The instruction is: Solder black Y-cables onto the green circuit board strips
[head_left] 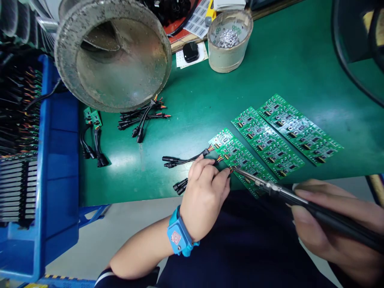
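My left hand (205,192), with a blue wrist strap (179,236), is closed on a black cable whose coloured wire ends meet the edge of the nearest green circuit board panel (244,162). In my right hand (330,216) is a soldering iron (288,196), its tip touching or just above the wires at the panel's edge. Another black cable (187,160) is joined by its wires to the panel's far-left corner. Black connector ends (180,186) stick out left of my left hand. My fingers hide most of the held cable.
Two more board panels (268,142) (300,130) lie to the right. Loose cables (144,116) and two cables with small boards (96,136) lie left. A fume duct (112,104) overhangs the green table. Behind stands a tub (226,60) with silvery bits; a blue crate (60,168) is left.
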`<move>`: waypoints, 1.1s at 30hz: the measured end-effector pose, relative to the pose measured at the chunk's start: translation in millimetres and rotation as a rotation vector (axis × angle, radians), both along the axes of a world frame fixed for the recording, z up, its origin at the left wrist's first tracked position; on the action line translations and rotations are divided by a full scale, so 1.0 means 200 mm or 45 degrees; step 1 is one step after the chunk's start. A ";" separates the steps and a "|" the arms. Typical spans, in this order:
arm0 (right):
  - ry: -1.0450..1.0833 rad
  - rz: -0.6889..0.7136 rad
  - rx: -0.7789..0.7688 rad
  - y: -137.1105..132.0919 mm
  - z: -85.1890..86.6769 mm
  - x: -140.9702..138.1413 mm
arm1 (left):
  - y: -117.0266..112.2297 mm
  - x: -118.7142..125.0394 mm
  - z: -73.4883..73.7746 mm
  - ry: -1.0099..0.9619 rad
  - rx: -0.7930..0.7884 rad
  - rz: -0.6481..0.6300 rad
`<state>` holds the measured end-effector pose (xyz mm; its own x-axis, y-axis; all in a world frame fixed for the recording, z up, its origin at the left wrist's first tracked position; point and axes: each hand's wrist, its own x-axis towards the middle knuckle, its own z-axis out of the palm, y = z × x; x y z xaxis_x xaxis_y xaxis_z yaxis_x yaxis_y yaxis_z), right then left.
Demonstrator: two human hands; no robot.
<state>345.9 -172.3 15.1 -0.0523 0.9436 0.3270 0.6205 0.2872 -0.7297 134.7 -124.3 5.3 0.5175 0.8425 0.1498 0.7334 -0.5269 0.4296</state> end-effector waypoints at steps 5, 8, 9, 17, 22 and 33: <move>-0.005 0.109 -0.021 0.02 0.01 -0.02 | 0.00 0.00 0.00 0.001 -0.009 -0.001; -0.023 0.164 0.004 0.02 0.01 -0.03 | 0.00 0.00 0.00 -0.002 -0.011 0.001; -0.025 0.187 0.007 0.02 0.00 -0.02 | 0.01 0.00 0.00 -0.002 -0.013 0.001; -0.028 0.209 0.030 0.02 -0.01 -0.01 | 0.02 0.01 0.00 0.031 -0.027 -0.016; -0.010 0.147 0.000 0.00 -0.01 0.00 | 0.02 0.01 0.00 0.017 -0.022 -0.017; 0.024 0.118 -0.009 0.01 0.00 0.00 | 0.01 0.00 -0.01 0.027 -0.016 -0.017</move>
<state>345.5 -170.8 14.5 -0.1331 0.9373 0.3222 0.5777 0.3376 -0.7432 135.1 -122.9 3.8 0.5318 0.8371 0.1283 0.7350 -0.5315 0.4209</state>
